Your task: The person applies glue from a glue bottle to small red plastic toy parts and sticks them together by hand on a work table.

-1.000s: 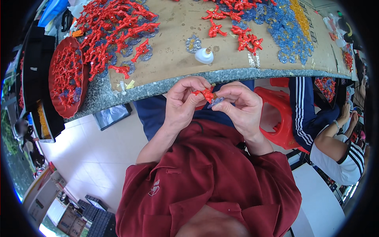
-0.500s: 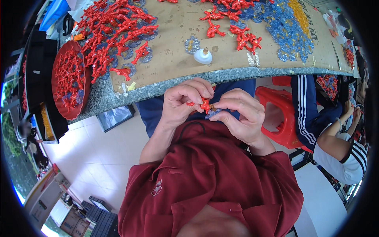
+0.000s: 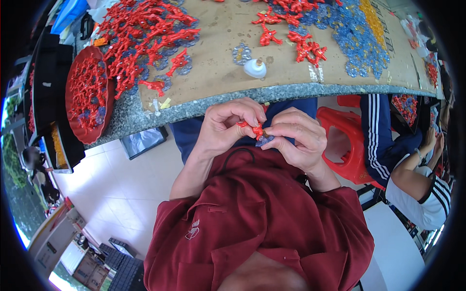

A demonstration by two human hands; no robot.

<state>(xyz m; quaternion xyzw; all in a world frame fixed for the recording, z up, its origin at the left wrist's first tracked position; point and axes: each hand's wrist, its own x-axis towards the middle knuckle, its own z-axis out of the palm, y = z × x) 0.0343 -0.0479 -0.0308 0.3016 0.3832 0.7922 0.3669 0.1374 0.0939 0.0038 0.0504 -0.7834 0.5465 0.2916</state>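
Just off the near edge of the table, my left hand (image 3: 227, 127) pinches a small red figurine (image 3: 254, 128) between thumb and fingertips. My right hand (image 3: 300, 139) grips a small clear blue disc-like piece (image 3: 263, 141) with thumb and forefinger, up against the figurine. Fingertips cover much of both parts, so I cannot tell whether they are joined. Beyond the hands, a white squat bottle (image 3: 255, 69) with a brownish tip stands on the cardboard sheet (image 3: 218, 53), beside a small cluster of clear discs (image 3: 241, 54).
A heap of red figurines (image 3: 145, 41) covers the table's left, next to a red scalloped plate (image 3: 72, 119) full of more. Clear blue pieces (image 3: 357, 51) and yellow pieces (image 3: 373, 22) are heaped at right. A red stool (image 3: 340, 162) and a seated co-worker (image 3: 412, 194) are at right.
The figurine and blue piece have tilted slightly between my fingers, which keep their pinch. The tabletop sits a little lower and farther right in the picture.
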